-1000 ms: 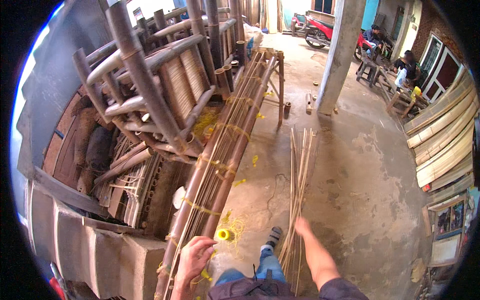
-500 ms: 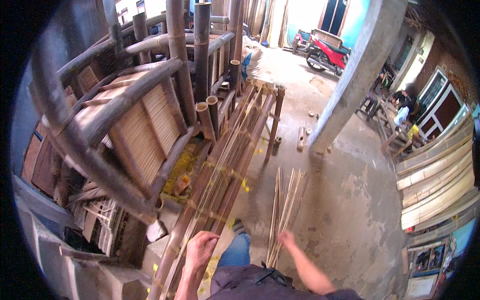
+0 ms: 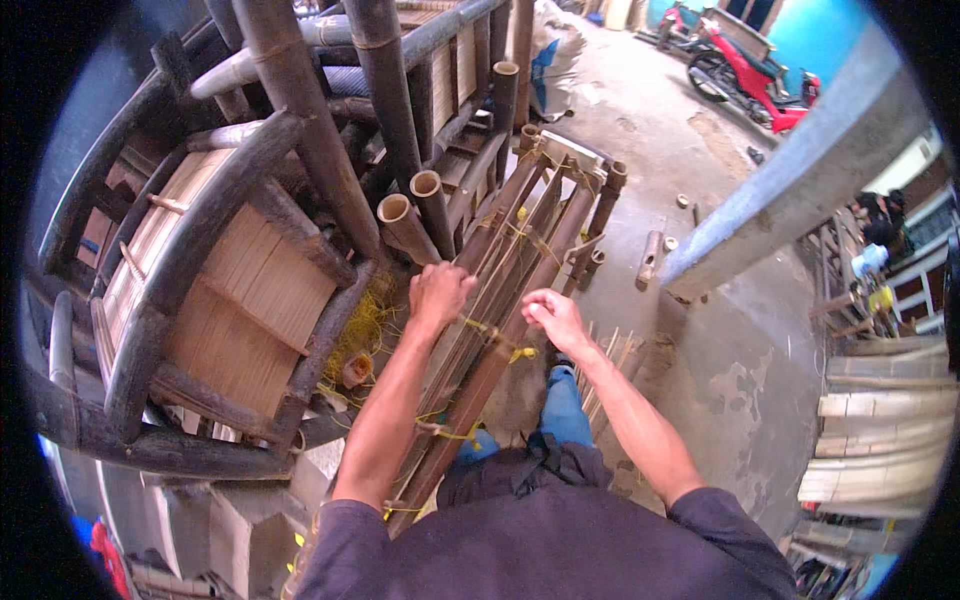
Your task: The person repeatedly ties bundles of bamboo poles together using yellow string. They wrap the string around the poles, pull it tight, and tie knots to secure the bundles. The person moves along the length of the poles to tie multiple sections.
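Observation:
A long, low bamboo frame (image 3: 487, 375) stretches away from my body, with thin bamboo strips (image 3: 538, 222) lying lengthwise between its dark poles. Yellow ties (image 3: 521, 353) cross it at several places. Over its left pole, my left hand (image 3: 440, 295) is closed, knuckles up. My right hand (image 3: 553, 314) is closed in a pinch above the right pole. Whether either hand holds a thin strip cannot be made out. More loose strips (image 3: 622, 352) lie on the floor beyond my right forearm, partly hidden by it.
Dark bamboo chairs (image 3: 240, 300) with slatted panels crowd the left side. Yellow fibre (image 3: 372, 327) lies beside them. A slanting concrete pillar (image 3: 790, 180) stands on the right, near stacked split bamboo (image 3: 880, 430). A red motorcycle (image 3: 745, 75) and a seated person are farther back.
Both hands have moved forward along the frame. My right hand has left the loose strips on the floor and come over to the frame. The view has shifted toward the left.

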`<state>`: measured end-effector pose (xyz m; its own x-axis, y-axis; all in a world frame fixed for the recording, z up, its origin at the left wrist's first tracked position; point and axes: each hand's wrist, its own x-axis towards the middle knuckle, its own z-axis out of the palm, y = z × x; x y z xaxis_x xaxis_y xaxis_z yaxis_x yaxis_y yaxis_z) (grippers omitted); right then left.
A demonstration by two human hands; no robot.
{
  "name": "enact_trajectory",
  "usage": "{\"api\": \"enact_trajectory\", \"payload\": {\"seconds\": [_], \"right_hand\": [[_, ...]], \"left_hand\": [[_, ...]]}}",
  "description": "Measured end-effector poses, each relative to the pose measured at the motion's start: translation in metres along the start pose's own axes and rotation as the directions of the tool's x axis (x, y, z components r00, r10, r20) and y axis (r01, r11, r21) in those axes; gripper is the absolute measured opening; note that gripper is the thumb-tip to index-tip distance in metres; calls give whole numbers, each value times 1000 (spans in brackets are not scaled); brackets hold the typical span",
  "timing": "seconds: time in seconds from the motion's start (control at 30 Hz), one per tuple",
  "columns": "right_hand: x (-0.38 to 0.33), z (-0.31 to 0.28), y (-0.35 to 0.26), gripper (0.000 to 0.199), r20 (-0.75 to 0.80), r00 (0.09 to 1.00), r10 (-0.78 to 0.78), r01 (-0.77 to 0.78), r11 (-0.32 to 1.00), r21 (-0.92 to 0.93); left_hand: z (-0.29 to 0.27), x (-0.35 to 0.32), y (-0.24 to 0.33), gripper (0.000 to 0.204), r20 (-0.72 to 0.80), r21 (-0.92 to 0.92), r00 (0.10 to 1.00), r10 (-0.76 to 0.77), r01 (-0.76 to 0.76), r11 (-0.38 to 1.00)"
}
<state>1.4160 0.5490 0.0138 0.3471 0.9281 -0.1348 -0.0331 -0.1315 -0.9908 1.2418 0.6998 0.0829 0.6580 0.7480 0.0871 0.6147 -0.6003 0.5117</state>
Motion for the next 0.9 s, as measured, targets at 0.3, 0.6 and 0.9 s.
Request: {"api": "enact_trajectory", "payload": {"seconds": [0.3,0.6,0.9], "right_hand": [[97,12,-60,15,422,905,-49,-114,929,353],[202,-68,-123,43,122,980,-157,-22,525,851],[123,-210,14,44,473,836,277,-208,959,-194]], "left_hand": [[-15,7,89,38,231,-384,844,-483,535,752],[24,14,62,46,310,-436,816,-487,578,690],[48,49,73,19,-199,-37,894,-401,402,915]]}}
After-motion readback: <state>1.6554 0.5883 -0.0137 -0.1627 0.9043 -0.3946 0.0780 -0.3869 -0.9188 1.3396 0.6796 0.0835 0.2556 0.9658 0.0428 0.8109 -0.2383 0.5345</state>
